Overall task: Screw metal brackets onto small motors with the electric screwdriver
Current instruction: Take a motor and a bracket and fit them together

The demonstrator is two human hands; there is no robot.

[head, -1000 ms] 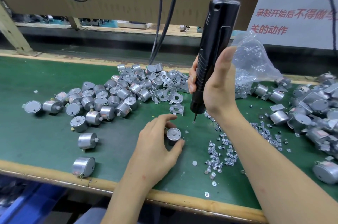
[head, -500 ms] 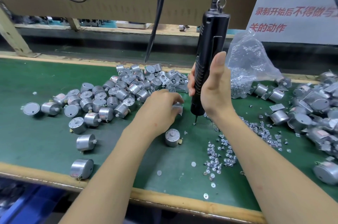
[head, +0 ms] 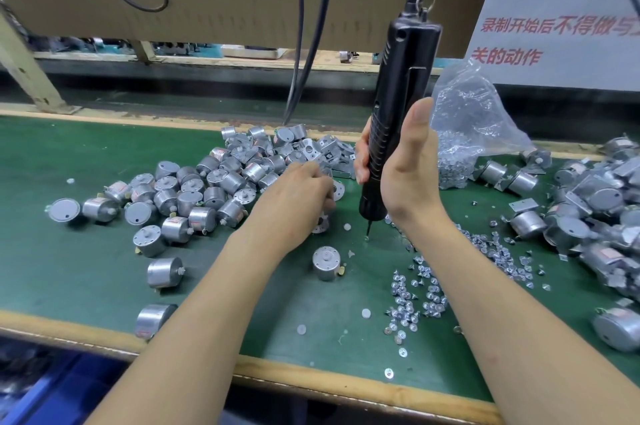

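Work surface: a table (head: 69,268) covered in green matting with a pale wooden strip along its front edge.

Left half: a heap of bare motors (head: 194,196), short smooth silver cylinders each with a thin shaft at the centre of one face. They lie on their sides or faces as tipped out, and a few have strayed toward the front edge. At the heap's far side lie loose brackets (head: 329,150) of folded, perforated sheet metal, kept within the supply hand's reach.

Centre: the left hand (head: 294,202) is knuckles up with its fingers curled. It apparently pinches one bracket (head: 322,222), though the fingertips are hidden behind the hand. Just nearer the front edge a single motor (head: 325,263) stands apart on its flat base, shaft upward, probably so that a bracket can be seated on it.

Right of centre: the right hand (head: 408,168) is wrapped round the ribbed black barrel of the electric screwdriver (head: 398,105). The tool hangs from an overhead hook and is held upright, with its bit just above the mat.

Toward the front edge lie scattered screws (head: 415,303), small, bright and flanged, spread thin, likely for easy pick-up by the bit. Behind them is a crinkled clear bag (head: 467,123) holding more.

Right edge: a pile of bracketed motors (head: 595,209), kept apart from the bare stock.
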